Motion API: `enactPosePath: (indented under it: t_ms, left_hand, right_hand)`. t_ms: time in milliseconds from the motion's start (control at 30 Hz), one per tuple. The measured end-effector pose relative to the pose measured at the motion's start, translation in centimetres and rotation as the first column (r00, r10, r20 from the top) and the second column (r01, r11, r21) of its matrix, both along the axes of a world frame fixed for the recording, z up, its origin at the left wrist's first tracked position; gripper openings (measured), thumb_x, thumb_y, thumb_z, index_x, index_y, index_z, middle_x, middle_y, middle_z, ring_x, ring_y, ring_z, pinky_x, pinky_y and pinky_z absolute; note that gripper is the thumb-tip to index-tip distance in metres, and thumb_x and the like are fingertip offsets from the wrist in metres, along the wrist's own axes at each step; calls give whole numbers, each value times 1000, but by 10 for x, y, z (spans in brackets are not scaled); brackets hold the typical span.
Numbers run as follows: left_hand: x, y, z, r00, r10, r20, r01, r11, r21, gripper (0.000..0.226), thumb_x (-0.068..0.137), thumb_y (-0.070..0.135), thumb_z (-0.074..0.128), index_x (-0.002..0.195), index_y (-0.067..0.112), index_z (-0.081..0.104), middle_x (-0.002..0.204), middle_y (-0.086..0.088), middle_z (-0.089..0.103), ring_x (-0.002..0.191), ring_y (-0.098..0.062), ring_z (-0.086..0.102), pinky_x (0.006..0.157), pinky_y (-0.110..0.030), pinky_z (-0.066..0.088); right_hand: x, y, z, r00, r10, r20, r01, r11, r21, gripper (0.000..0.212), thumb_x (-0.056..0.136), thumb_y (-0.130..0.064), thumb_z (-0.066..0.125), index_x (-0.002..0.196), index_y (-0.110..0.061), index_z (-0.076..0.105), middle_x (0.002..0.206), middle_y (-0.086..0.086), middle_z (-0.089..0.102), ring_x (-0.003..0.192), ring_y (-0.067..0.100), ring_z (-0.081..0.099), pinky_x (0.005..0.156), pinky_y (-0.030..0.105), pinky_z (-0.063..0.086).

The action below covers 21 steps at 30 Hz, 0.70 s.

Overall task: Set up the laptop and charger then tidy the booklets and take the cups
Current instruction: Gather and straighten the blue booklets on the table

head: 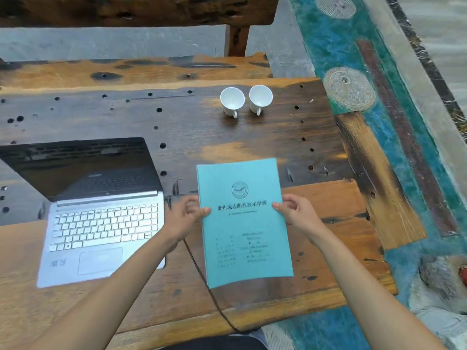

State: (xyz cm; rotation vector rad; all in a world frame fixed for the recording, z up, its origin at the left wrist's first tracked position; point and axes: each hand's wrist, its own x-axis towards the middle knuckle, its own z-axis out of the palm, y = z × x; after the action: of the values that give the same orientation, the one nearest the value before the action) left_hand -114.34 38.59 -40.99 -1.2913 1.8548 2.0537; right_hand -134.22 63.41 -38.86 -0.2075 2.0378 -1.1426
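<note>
A teal booklet point(243, 223) with a round emblem and printed text is held just above the wooden table point(252, 137). My left hand point(183, 218) grips its left edge and my right hand point(295, 213) grips its right edge. I cannot tell whether more booklets lie under the top one. An open silver laptop point(101, 223) with a dark screen sits at the left. A thin black charger cable point(202, 274) runs from the laptop's right side, under the booklet, over the table's near edge. Two white cups point(232, 101) point(260, 98) stand side by side at the far middle.
The dark tabletop has many drilled holes and an orange-toned near edge. A wooden bench point(141, 69) stands beyond the table. To the right lies a teal painted floor strip point(353, 59) with round stone inlays, and grey rocks point(439, 279) sit at the lower right.
</note>
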Motion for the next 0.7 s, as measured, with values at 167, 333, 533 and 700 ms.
enactPosePath:
  t_ms: [167, 333, 533, 700]
  left_hand:
    - [-21, 0, -34, 985, 12, 174, -31, 994, 104, 33, 93, 19, 71, 122, 11, 57, 119, -13, 69, 104, -26, 69, 95, -42, 55]
    - [-31, -5, -54, 973, 9, 231, -21, 999, 49, 37, 93, 21, 73, 125, 9, 58, 117, -10, 70, 94, -18, 70, 72, -23, 52]
    - [-36, -16, -73, 950, -55, 309, 51, 999, 18, 37, 90, 19, 76, 122, 6, 64, 98, -9, 73, 92, -19, 70, 93, -37, 56]
    - [-37, -19, -80, 948, -26, 317, 42, 998, -44, 23, 81, 16, 84, 102, 17, 74, 65, 13, 74, 62, 10, 68, 55, -3, 47]
  right_hand:
    - [-10, -18, -49, 987, -57, 149, 37, 990, 135, 26, 98, -12, 67, 118, 5, 66, 110, 22, 75, 90, 26, 70, 72, 30, 55]
    - [-18, -26, -82, 985, -78, 155, 41, 973, 227, 23, 97, -14, 69, 113, 2, 66, 106, 23, 76, 85, 26, 70, 71, 30, 54]
    - [-26, -28, -104, 979, -78, 190, 25, 964, 266, 22, 94, -17, 72, 110, -1, 69, 93, 12, 76, 82, 23, 74, 73, 35, 62]
    - [-29, -20, -109, 959, -172, 227, 102, 952, 288, 22, 84, -23, 84, 97, -9, 74, 94, 6, 79, 89, 19, 77, 75, 39, 64]
